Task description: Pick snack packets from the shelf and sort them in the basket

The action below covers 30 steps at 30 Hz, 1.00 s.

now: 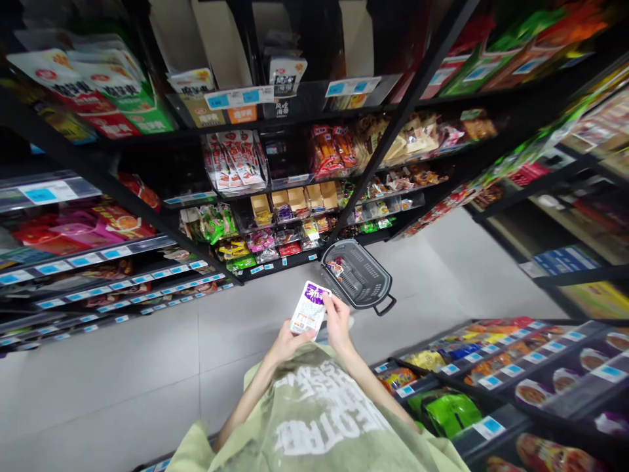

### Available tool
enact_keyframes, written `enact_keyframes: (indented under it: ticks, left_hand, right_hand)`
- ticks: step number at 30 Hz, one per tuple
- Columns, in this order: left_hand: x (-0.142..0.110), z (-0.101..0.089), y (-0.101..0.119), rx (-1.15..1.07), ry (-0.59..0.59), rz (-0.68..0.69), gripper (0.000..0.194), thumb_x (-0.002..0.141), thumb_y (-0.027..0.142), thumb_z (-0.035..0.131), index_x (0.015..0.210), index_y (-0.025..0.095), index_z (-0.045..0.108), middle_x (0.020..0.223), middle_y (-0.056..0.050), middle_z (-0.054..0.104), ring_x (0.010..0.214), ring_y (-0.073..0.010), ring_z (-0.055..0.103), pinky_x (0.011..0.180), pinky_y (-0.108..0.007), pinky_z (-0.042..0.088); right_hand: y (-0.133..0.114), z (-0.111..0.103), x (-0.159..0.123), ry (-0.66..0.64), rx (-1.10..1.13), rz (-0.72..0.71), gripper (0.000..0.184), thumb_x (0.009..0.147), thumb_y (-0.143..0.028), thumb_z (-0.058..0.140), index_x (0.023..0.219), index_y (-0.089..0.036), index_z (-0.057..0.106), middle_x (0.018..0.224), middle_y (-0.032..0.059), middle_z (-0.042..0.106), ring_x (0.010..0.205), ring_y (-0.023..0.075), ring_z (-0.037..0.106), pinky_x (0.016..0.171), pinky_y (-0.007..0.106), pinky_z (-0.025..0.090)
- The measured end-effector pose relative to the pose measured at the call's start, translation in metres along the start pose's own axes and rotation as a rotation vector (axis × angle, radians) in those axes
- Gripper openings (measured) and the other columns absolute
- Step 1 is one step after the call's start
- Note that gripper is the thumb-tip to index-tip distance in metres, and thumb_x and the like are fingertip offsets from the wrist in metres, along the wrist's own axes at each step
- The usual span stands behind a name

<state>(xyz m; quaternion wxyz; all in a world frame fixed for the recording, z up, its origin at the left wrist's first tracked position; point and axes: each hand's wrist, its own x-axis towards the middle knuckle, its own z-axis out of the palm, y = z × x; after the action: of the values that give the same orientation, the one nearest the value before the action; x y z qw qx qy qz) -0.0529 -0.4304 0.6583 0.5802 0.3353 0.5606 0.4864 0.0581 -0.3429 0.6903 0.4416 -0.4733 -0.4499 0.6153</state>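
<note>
Both of my hands grip a small flat snack packet (pixel 308 311), white with a purple top, held tilted in front of my shirt. My left hand (pixel 287 342) is closed on its lower left corner, thumb across the face. At the upper right edge, my right hand (pixel 337 320) pinches the packet between thumb and fingers. Just beyond my right hand, a dark grey shopping basket (pixel 376 288) stands on the floor, with a few small packaged items (pixel 336 267) inside at its left end.
Ahead, a tall black shelf unit (pixel 295 124) carries bagged snacks and small bins of packets. Shelves continue on the left. Close on my right is a low sloped rack (pixel 496 367) of bagged goods with price tags. Grey tiled floor (pixel 147 354) lies between them.
</note>
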Motion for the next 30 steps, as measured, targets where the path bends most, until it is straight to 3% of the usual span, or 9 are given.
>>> enact_keyframes:
  ticks: [7, 17, 30]
  left_hand:
    - [-0.0022, 0.0, -0.0051, -0.042, 0.0, 0.001, 0.04, 0.071, 0.043, 0.073, 0.09, 0.008, 0.07, 0.08, -0.009, 0.069, 0.069, -0.0185, 0.059, 0.063, -0.025, 0.045]
    - [-0.0005, 0.0021, -0.004, -0.016, 0.001, 0.023, 0.033, 0.074, 0.041, 0.071, 0.076, 0.008, 0.066, 0.065, -0.004, 0.062, 0.059, -0.0126, 0.051, 0.058, -0.022, 0.041]
    - [-0.0008, -0.0012, -0.0001, 0.035, 0.032, 0.018, 0.037, 0.073, 0.044, 0.07, 0.082, 0.008, 0.069, 0.07, -0.005, 0.065, 0.063, -0.0146, 0.054, 0.06, -0.023, 0.043]
  right_hand:
    - [-0.0024, -0.0019, -0.0006, -0.038, -0.031, -0.018, 0.032, 0.083, -0.042, 0.059, 0.066, -0.015, 0.055, 0.059, -0.0037, 0.047, 0.056, 0.0104, 0.035, 0.052, 0.022, 0.029]
    - [-0.0079, -0.0031, -0.0045, -0.021, -0.066, -0.09, 0.032, 0.085, -0.04, 0.057, 0.064, -0.017, 0.049, 0.059, -0.0047, 0.042, 0.057, 0.01, 0.032, 0.052, 0.022, 0.027]
    - [-0.0064, 0.0021, -0.0012, -0.024, -0.047, -0.074, 0.031, 0.084, -0.039, 0.057, 0.064, -0.016, 0.052, 0.059, -0.0039, 0.045, 0.057, 0.0104, 0.034, 0.053, 0.022, 0.029]
